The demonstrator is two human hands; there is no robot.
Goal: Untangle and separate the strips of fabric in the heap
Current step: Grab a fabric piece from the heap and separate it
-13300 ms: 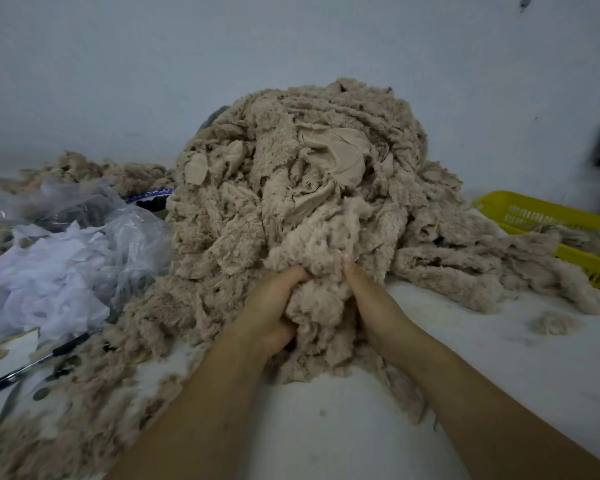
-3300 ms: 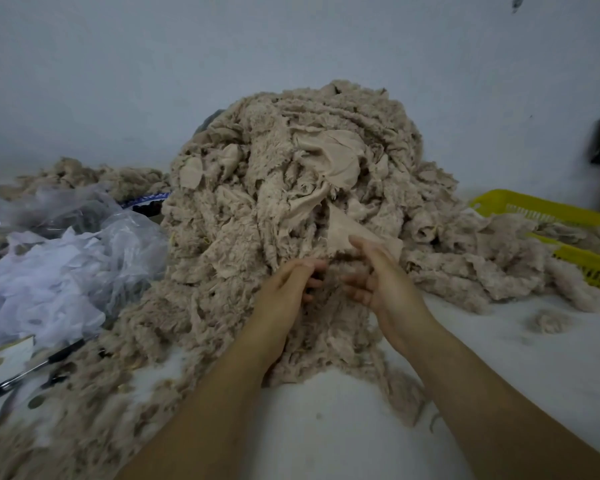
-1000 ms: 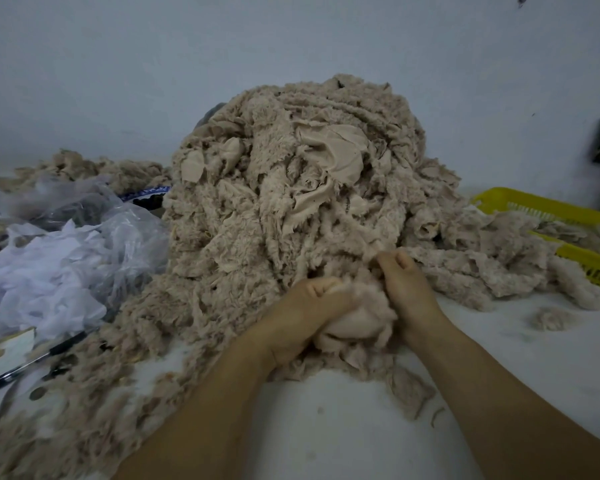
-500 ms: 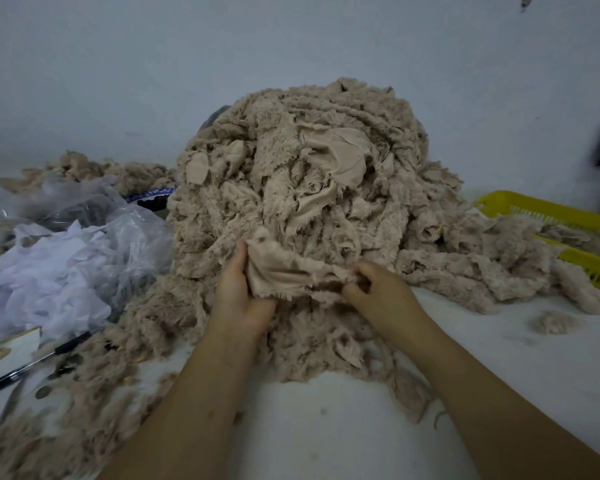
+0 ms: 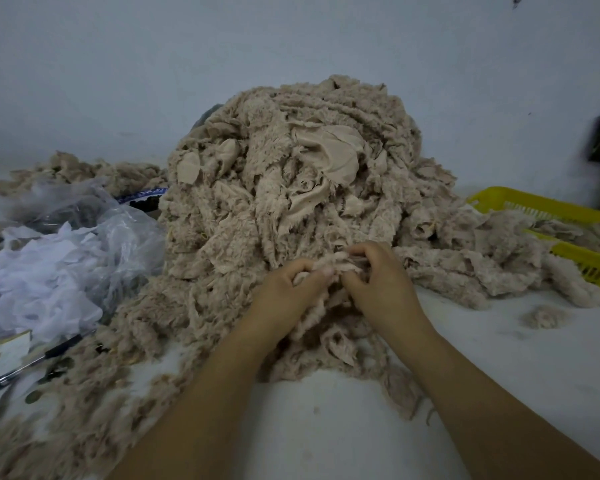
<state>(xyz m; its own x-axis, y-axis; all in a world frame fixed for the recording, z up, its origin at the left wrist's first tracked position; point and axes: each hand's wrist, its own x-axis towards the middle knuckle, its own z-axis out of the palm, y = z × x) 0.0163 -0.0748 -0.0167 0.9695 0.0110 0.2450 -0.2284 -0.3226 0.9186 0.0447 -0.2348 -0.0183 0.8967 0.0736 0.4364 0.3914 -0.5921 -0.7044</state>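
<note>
Over on the far left there's a dark pen [image 5: 32, 362] lying on the surface [image 5: 326, 431], with a crumpled clear plastic bag [image 5: 59, 271] of white stuff just behind it. Next comes the heap [image 5: 274, 202], which is huge: a tall mound of beige, fuzzy fabric strips all knotted together, fluffy on one side and smooth on the other (a few flat smooth patches show near the top). It sits in the middle of the surface against the pale wall, with loose strips trailing out on both sides.

At the heap's near foot, the person's left hand [image 5: 288, 292] has its fingers curled, pinching a fluffy strip [image 5: 329, 268]. The right hand [image 5: 381, 285] is just beside it, fingers curled onto the same strip, so the two hands almost touch.

Further right, a small loose tuft [image 5: 544, 315] lies alone on the surface, and a yellow basket [image 5: 551, 209] holds more strips.
</note>
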